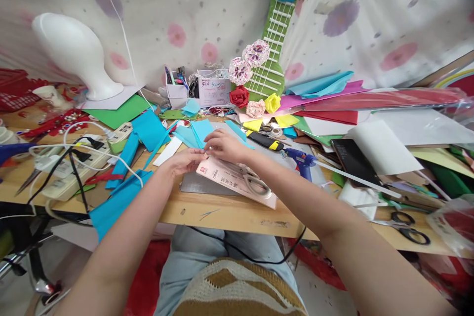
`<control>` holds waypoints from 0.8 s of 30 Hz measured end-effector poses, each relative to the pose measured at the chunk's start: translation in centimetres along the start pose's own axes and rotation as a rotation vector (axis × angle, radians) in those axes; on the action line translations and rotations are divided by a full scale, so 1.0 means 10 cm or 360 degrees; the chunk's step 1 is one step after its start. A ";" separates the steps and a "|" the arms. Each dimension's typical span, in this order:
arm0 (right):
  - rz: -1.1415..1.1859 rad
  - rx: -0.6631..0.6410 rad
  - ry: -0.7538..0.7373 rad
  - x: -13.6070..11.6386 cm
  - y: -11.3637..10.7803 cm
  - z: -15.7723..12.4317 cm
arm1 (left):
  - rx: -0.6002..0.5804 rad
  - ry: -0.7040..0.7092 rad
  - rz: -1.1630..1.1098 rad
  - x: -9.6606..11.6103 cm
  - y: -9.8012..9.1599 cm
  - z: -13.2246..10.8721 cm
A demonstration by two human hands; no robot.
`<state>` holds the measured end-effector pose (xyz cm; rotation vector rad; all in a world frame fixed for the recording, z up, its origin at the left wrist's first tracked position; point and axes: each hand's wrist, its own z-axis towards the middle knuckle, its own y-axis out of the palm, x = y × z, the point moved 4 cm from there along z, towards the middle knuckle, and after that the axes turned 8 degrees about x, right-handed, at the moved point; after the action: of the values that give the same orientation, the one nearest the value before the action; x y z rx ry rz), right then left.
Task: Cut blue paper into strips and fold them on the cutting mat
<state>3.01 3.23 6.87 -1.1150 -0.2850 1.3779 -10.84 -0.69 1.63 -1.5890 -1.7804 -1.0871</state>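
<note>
A pale pink card pack (218,174) with a pair of scissors (255,182) in it lies tilted near the table's front edge, partly over a grey metal plate (196,185). My left hand (187,161) pinches the pack's upper left corner. Bent over the pack's top edge, my right hand (225,145) has its fingers curled close to my left fingertips. Whatever is between those right fingers is too small and hidden to make out. Blue paper pieces (202,131) lie just behind both hands.
Right of my hands lies a blue glue gun (301,160) beside a black-and-yellow cutter (262,140). Black-handled scissors (407,227) rest at the right edge. A power strip (77,170) with cables crowds the left. A green guitar-shaped craft (268,69) stands behind.
</note>
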 end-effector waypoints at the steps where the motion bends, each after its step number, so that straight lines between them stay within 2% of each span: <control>1: 0.0039 -0.0027 -0.0036 0.01 0.02 0.00 | -0.0021 -0.0009 -0.0008 0.00 -0.01 0.00; 6: 0.0186 0.0042 -0.0122 0.01 0.00 -0.01 | -0.0099 -0.0019 -0.0050 0.00 -0.01 -0.05; 13: 0.0122 0.0138 -0.0128 -0.10 -0.07 0.03 | -0.0083 -0.0021 -0.0151 -0.02 0.07 -0.04; 17: 0.0166 0.0043 -0.0084 -0.11 -0.07 0.03 | -0.0109 -0.0003 -0.0074 -0.02 0.09 -0.03; 20: 0.0042 0.0020 -0.0051 -0.15 -0.05 0.02 | -0.0102 -0.0002 0.0005 -0.02 0.10 -0.03; 24: -0.0229 0.0046 -0.0117 -0.25 0.00 0.02 | -0.0061 0.0057 0.0111 -0.01 0.11 -0.03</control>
<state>2.22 1.16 8.04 -1.0018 -0.3901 1.2930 -9.74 -1.01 1.93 -1.6315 -1.6779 -1.1158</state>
